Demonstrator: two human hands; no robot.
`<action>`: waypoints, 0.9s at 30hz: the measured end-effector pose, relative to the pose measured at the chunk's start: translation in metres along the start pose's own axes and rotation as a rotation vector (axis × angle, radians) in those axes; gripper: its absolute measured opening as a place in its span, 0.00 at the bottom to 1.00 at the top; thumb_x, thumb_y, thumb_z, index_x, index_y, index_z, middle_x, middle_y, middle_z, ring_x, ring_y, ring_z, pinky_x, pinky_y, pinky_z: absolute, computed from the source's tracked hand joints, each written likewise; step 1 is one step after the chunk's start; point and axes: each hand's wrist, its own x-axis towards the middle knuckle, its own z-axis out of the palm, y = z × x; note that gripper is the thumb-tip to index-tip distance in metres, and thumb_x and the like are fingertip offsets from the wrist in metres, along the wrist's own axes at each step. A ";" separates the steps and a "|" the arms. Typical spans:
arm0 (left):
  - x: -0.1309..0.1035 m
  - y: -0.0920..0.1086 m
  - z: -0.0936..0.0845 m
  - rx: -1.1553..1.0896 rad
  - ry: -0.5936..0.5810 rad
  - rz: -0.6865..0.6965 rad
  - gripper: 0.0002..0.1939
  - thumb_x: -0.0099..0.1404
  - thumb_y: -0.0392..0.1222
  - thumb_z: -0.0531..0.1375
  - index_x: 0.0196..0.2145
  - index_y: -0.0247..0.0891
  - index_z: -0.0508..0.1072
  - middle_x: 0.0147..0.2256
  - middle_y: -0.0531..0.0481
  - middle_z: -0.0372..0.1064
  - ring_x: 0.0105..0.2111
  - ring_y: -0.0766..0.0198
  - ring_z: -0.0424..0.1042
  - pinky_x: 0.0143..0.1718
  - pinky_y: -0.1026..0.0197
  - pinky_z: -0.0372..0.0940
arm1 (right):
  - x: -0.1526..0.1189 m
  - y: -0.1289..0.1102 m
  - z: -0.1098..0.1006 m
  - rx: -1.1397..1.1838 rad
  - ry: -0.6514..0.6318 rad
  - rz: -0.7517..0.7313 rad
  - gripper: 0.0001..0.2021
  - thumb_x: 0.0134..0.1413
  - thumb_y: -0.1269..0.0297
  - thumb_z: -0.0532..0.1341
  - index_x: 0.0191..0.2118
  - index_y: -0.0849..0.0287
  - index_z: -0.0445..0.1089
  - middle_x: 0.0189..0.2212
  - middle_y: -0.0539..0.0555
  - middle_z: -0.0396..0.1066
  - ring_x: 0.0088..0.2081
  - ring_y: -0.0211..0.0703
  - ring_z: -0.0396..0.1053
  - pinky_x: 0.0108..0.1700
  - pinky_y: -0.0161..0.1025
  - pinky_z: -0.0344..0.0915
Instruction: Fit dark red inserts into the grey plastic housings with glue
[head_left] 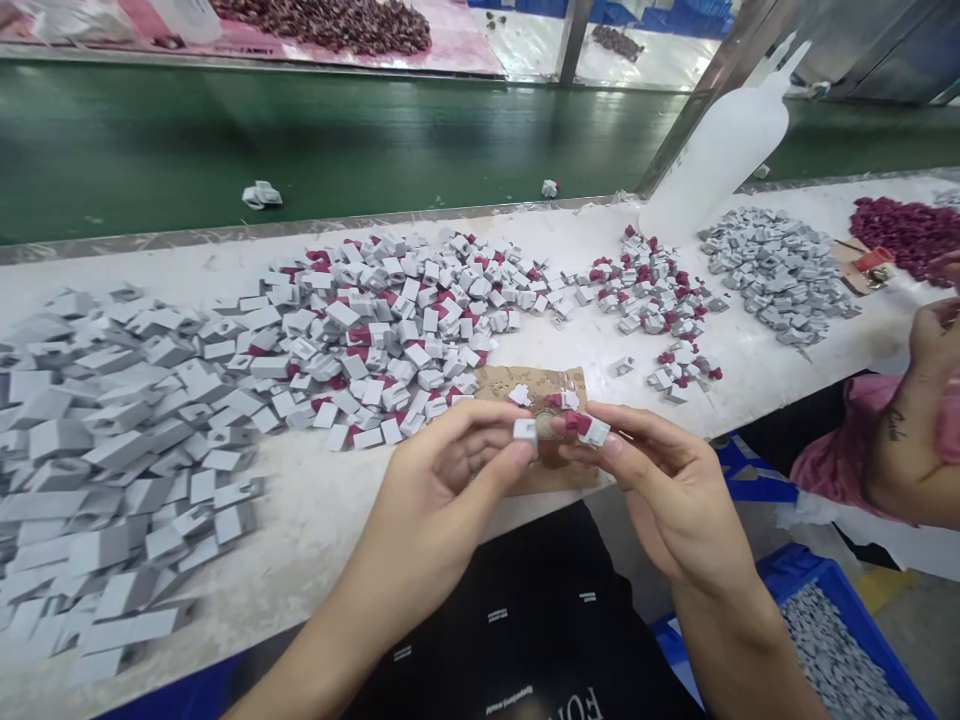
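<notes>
Between the thumb and fingers of my left hand (442,480) is a small grey plastic block (525,430). My right hand (667,480) pinches a grey and dark red plastic piece (589,427), a short gap away from the block. Both hands hover over a brown cardboard sheet (544,380) on the bench. On the sheet, just beyond my fingers, lie a pale piece (519,394) and another grey and red piece (566,400). My fingers partly hide the sheet's middle.
Loose grey blocks (112,430) and mixed grey-red pieces (405,320) cover the bench's left. Rightward are smaller piles (652,280), grey parts (780,270) and a white bottle (720,150). A green conveyor (337,140) runs behind. A co-worker's arm (915,430) is at right, above a blue crate (862,640).
</notes>
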 end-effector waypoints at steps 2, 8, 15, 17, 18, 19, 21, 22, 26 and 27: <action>0.008 0.003 0.010 -0.074 -0.051 -0.007 0.08 0.76 0.46 0.74 0.49 0.44 0.86 0.45 0.49 0.88 0.46 0.56 0.89 0.51 0.59 0.86 | 0.000 -0.001 0.002 0.035 -0.015 0.004 0.08 0.70 0.57 0.80 0.51 0.44 0.93 0.46 0.54 0.92 0.43 0.49 0.91 0.56 0.44 0.89; 0.019 0.000 0.018 -0.081 -0.100 0.014 0.05 0.76 0.43 0.74 0.48 0.43 0.86 0.43 0.51 0.88 0.44 0.60 0.89 0.49 0.63 0.85 | 0.003 0.002 0.000 -0.068 -0.028 -0.070 0.09 0.73 0.62 0.78 0.53 0.40 0.92 0.48 0.50 0.91 0.51 0.43 0.90 0.57 0.33 0.85; 0.018 0.017 0.002 0.219 -0.055 0.146 0.05 0.78 0.45 0.70 0.47 0.45 0.86 0.43 0.49 0.86 0.41 0.57 0.86 0.45 0.59 0.83 | 0.018 -0.016 0.011 -0.102 -0.146 -0.099 0.09 0.70 0.65 0.78 0.50 0.43 0.93 0.44 0.52 0.91 0.46 0.45 0.90 0.49 0.36 0.87; 0.023 0.035 -0.011 0.316 -0.079 0.120 0.08 0.78 0.50 0.69 0.48 0.45 0.86 0.44 0.47 0.86 0.42 0.54 0.86 0.44 0.55 0.83 | 0.031 -0.028 0.017 -0.105 -0.233 -0.081 0.08 0.69 0.63 0.79 0.51 0.44 0.93 0.46 0.52 0.91 0.47 0.48 0.90 0.50 0.40 0.89; 0.029 0.046 -0.018 0.365 -0.095 0.101 0.10 0.77 0.52 0.70 0.49 0.46 0.86 0.45 0.47 0.87 0.43 0.52 0.86 0.45 0.54 0.83 | 0.042 -0.035 0.020 -0.138 -0.291 -0.073 0.09 0.69 0.61 0.79 0.52 0.45 0.92 0.47 0.53 0.91 0.46 0.49 0.90 0.50 0.43 0.89; 0.037 0.058 -0.026 0.421 -0.098 0.092 0.12 0.76 0.54 0.70 0.49 0.46 0.86 0.46 0.46 0.87 0.44 0.50 0.86 0.45 0.52 0.83 | 0.058 -0.041 0.024 -0.193 -0.347 -0.069 0.11 0.68 0.58 0.80 0.54 0.45 0.92 0.47 0.53 0.91 0.45 0.50 0.90 0.48 0.45 0.90; 0.064 0.082 -0.040 0.564 -0.017 0.124 0.13 0.75 0.53 0.71 0.50 0.44 0.86 0.46 0.44 0.87 0.44 0.48 0.86 0.46 0.49 0.82 | 0.104 -0.049 0.032 -0.358 -0.383 -0.110 0.19 0.69 0.53 0.79 0.62 0.46 0.88 0.47 0.54 0.90 0.40 0.50 0.88 0.44 0.47 0.89; 0.082 0.094 -0.047 0.645 0.067 0.151 0.13 0.75 0.50 0.72 0.51 0.42 0.86 0.46 0.43 0.86 0.44 0.48 0.85 0.48 0.48 0.81 | 0.134 -0.051 0.037 -0.461 -0.349 -0.154 0.23 0.70 0.52 0.78 0.67 0.47 0.85 0.49 0.55 0.89 0.39 0.50 0.87 0.43 0.48 0.89; 0.173 0.120 -0.071 0.824 0.335 0.145 0.20 0.77 0.41 0.70 0.59 0.23 0.83 0.51 0.39 0.86 0.53 0.48 0.83 0.61 0.43 0.74 | 0.276 -0.039 0.060 -0.977 -0.065 -0.415 0.26 0.72 0.73 0.68 0.72 0.58 0.81 0.65 0.64 0.82 0.60 0.61 0.83 0.68 0.60 0.79; 0.195 0.120 -0.077 0.817 0.369 0.096 0.23 0.77 0.42 0.69 0.60 0.19 0.82 0.54 0.39 0.85 0.57 0.47 0.81 0.62 0.44 0.72 | 0.308 -0.033 0.065 -1.088 -0.060 -0.439 0.26 0.70 0.74 0.68 0.71 0.60 0.81 0.68 0.66 0.80 0.66 0.66 0.79 0.74 0.63 0.73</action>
